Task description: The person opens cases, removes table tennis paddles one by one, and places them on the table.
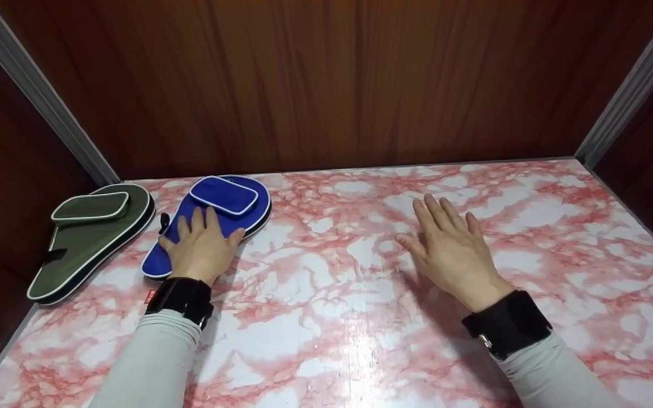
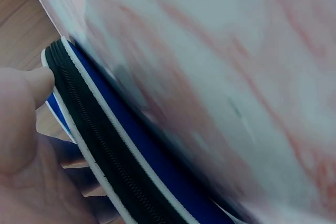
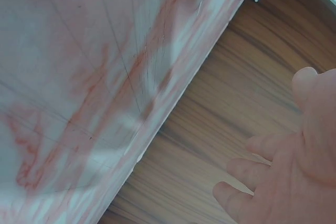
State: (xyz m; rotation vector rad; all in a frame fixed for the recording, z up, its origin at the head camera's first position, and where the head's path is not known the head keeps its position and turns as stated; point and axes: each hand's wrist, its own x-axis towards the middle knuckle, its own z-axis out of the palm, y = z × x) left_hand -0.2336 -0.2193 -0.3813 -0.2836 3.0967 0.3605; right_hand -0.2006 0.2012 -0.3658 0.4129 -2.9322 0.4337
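A blue table tennis bat case [image 1: 225,196] with white piping and a raised pocket lies on the table at the back left. My left hand [image 1: 204,249] is over it, fingers spread and fairly straight across the lower part of the case. The left wrist view shows the thumb [image 2: 39,85] at the case's dark zipped side [image 2: 92,119]. To the left lies a matching green bat case [image 1: 91,235], apart from the blue one. My right hand [image 1: 451,255] hovers above the table with its fingers extended, holding nothing.
The table [image 1: 338,317] has a red and white marbled top. Dark wood-grain panels [image 1: 326,85] stand along its back and both sides, with grey metal strips [image 1: 54,102] at the corners. A small red tag [image 1: 149,296] shows beside the left wrist.
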